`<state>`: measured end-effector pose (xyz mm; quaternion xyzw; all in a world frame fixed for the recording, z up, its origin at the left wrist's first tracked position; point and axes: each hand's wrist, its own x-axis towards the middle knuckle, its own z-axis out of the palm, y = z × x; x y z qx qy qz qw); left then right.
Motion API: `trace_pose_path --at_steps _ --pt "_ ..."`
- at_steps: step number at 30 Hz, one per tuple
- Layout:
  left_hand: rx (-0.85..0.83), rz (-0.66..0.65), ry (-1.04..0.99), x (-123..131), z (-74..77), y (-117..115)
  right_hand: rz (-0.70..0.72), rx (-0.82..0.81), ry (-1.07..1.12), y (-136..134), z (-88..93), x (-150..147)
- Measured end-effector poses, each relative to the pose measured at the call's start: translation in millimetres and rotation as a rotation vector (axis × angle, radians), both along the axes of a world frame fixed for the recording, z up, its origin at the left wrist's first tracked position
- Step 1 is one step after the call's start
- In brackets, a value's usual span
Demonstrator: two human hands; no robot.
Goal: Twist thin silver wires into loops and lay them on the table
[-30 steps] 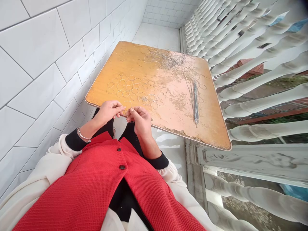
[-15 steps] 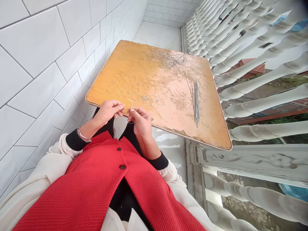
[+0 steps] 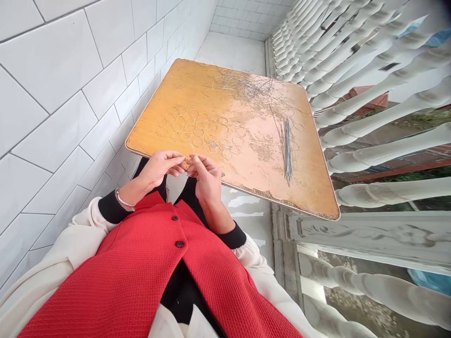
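My left hand (image 3: 162,167) and my right hand (image 3: 206,177) meet in front of the table's near edge, fingertips almost touching. Both are pinched on a thin wire (image 3: 190,147); a short curved part of it shows above the fingers, and the rest is mostly hidden by them. Just beyond my hands, many thin wire rings (image 3: 185,136) lie spread on the wooden table (image 3: 155,101). A small heap of tiny wire bits (image 3: 212,144) sits among the rings.
A bundle of straight grey wires (image 3: 288,152) lies on the table's right side. A tangled pile of wire (image 3: 252,87) covers part of the far end. White tiled wall (image 3: 58,51) borders the left, and a white balustrade (image 3: 373,141) the right.
My left hand has shifted slightly right, closing the gap to my right hand. Less of the wire shows between and above the fingers.
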<state>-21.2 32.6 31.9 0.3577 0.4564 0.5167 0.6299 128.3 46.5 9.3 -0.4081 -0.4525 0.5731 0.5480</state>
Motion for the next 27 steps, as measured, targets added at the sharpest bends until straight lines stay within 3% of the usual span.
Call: trace_pose_path --at_steps 5,13,21,27 --pt "0.028 0.129 -0.038 2 3.7 0 -0.008 -0.05 0.09 -11 -10.8 11" --pt "0.116 0.175 -0.006 6 -1.9 -1 0.101 -0.021 0.124 -14 -18.5 3" --pt "0.157 0.111 0.073 7 3.6 -6 0.089 -0.047 0.182 -12 -9.9 3" --pt "0.219 0.016 0.276 6 6.2 -8 0.097 -0.053 0.075 -10 -2.4 4"
